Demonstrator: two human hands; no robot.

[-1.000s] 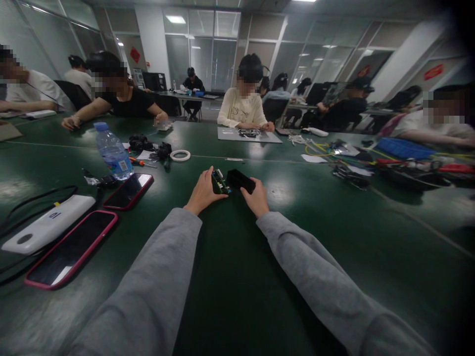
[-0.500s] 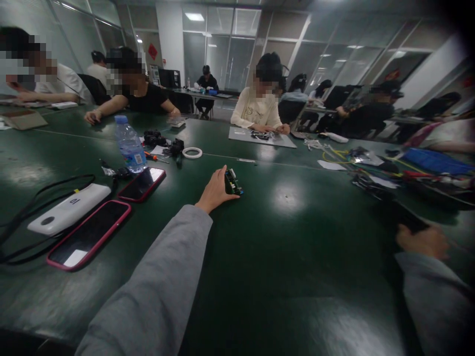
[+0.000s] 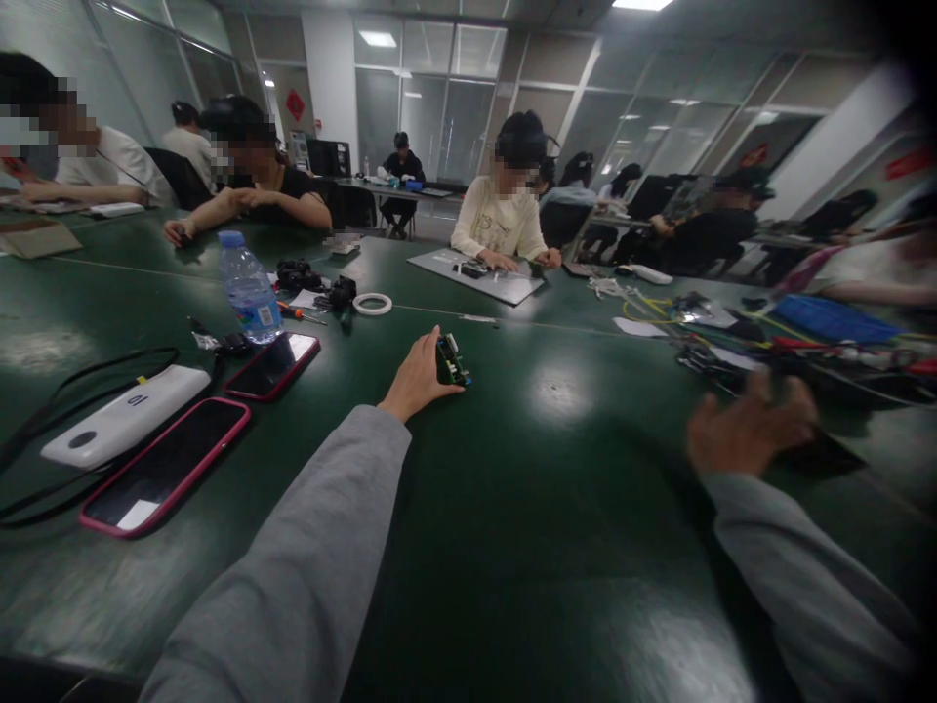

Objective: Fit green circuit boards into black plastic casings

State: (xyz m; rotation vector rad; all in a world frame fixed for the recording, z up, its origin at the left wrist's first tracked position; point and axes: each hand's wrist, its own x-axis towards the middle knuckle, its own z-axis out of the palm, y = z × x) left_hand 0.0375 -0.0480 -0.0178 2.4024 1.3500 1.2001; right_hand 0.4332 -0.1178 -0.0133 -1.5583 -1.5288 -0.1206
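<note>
My left hand (image 3: 416, 379) grips a small green circuit board (image 3: 454, 360) by its edges, thumb on the near side and fingers on the far side. White, yellow and blue connectors show on the board, which is just above or on the green table (image 3: 542, 508); I cannot tell which. Off to the right, my right hand (image 3: 751, 425) is blurred by motion, its fingers apart and holding nothing I can see. A flat black object (image 3: 824, 454) lies on the table just beyond and right of it, partly hidden by the hand.
At left lie two red-edged phones (image 3: 167, 467) (image 3: 273, 366), a white device (image 3: 126, 417) with a black cable, and an upright water bottle (image 3: 250, 288). A tape roll (image 3: 373, 304) lies farther back. Cables and a blue tray (image 3: 835, 319) crowd the right. Co-workers sit opposite.
My right hand has let go of the flat black object and moved left, leaving it at the right. My left hand still holds the circuit board. The co-worker opposite has shifted the grey board.
</note>
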